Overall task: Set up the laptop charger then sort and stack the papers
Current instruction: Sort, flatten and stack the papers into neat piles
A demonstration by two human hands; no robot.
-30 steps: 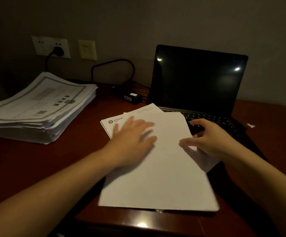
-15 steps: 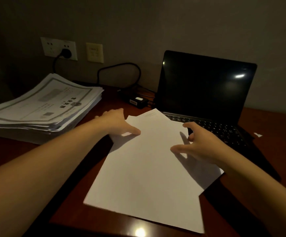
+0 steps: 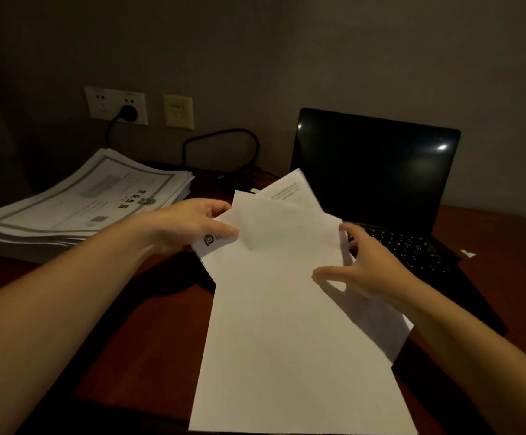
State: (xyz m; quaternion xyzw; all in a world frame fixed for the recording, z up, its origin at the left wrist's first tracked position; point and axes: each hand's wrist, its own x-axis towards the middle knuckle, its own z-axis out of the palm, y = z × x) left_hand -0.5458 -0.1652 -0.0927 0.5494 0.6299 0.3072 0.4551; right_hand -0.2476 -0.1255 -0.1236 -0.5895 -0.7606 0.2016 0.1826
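left hand (image 3: 192, 224) pinches the loose sheets (image 3: 287, 309) at the far left corner; right hand (image 3: 371, 268), fingers (image 3: 346, 230) spread, steadies their right edge. best squared up before joining the pile (image 3: 82, 199).

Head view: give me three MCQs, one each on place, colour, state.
1. The paper stack lies: A left of the laptop; B on the keyboard; C on the floor.
2. The desk is: A white; B reddish-brown; C green.
3. The left hand: A lies flat on the desk; B grips a plug; C pinches the loose sheets.
Key: 1 A, the laptop stands to its right. 2 B, the bare wood shows that tone. 3 C, its thumb clamps them from above.
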